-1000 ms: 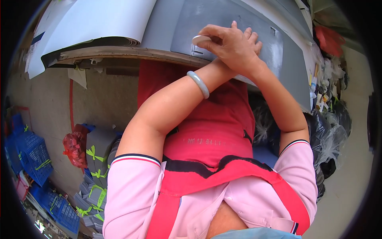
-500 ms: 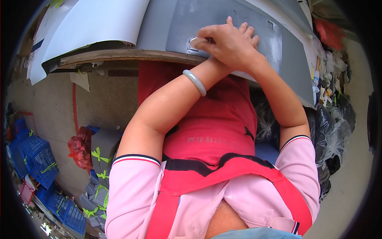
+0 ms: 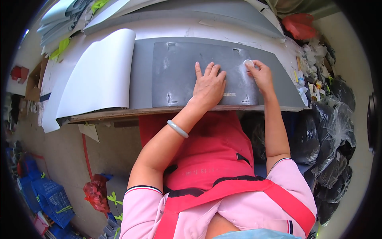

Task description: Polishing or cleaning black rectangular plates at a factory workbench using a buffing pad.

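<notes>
A dark grey rectangular template (image 3: 187, 75) lies flat on a lighter grey sheet (image 3: 142, 71). It has small cut-out slots near its corners, with white chalky smudges around them. My left hand (image 3: 209, 85) rests on the template with its fingers spread, pressing nothing else. Pinched between the fingers and thumb of my right hand (image 3: 260, 75) is a flat, white, rounded piece of tailor's chalk (image 3: 248, 63). The right hand is at the template's right edge, close to the upper right slot.
At the left, the sheet's white-backed part (image 3: 99, 71) curls over. More grey sheets (image 3: 191, 18) lie across the far side of the table. Black plastic bags (image 3: 304, 139) and a red bag (image 3: 299, 26) stand at the right. Blue crates (image 3: 55, 201) sit on the floor at lower left.
My right hand has gone from the template's near left corner, where it crossed over the left arm, to the far right with the chalk. My arms are now uncrossed; the view has shifted.
</notes>
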Available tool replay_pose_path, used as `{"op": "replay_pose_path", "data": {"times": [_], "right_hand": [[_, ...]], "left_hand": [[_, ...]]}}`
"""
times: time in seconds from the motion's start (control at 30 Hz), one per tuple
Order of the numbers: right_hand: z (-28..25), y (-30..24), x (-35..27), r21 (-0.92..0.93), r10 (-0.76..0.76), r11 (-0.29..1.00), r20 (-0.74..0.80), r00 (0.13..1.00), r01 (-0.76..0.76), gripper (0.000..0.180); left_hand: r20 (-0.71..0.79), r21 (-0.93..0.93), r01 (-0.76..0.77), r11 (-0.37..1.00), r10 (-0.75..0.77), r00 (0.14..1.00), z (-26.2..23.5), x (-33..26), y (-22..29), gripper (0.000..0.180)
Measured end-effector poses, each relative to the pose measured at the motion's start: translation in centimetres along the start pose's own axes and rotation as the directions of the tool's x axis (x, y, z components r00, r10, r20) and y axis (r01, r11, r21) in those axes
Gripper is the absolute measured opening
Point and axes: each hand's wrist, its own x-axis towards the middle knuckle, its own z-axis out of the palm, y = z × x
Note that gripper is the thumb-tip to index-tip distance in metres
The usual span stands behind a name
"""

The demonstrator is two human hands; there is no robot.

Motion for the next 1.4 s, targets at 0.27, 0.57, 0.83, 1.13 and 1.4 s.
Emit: {"op": "replay_pose_path", "data": {"times": [0.27,0.57,0.83,1.13,1.4], "right_hand": [[0.6,0.0,-0.8,-0.45,-0.266,0.87,-0.087,0.96,0.2,0.029],[-2.5,-0.8,0.1,0.397,0.152,0.891,0.191,0.97,-0.218,0.024],[-0.7,-0.2,1.3,0.67,-0.007,0.715,0.291,0.957,-0.199,0.018],[-0.1,4.4,3.3,0.71,-0.013,0.695,0.166,0.986,-0.111,0.018],[0.2,3.6,3.1,0.652,0.022,0.752,0.124,0.992,-0.098,0.017]], "left_hand": [[-0.013,-0.015,-0.021,1.0,0.021,1.0,0.1,-0.2,-0.1,0.028],[-0.04,-0.03,-0.054,0.998,0.053,0.998,-1.0,0.7,0.1,0.025],[0.035,-0.393,-0.177,0.902,0.207,0.978,-6.9,-4.9,4.2,0.02],[0.358,-0.241,0.044,0.97,0.046,0.933,-8.4,-3.7,-2.5,0.022],[0.332,-0.153,-0.093,0.984,0.14,0.933,-9.3,-3.8,-1.6,0.019]]}}
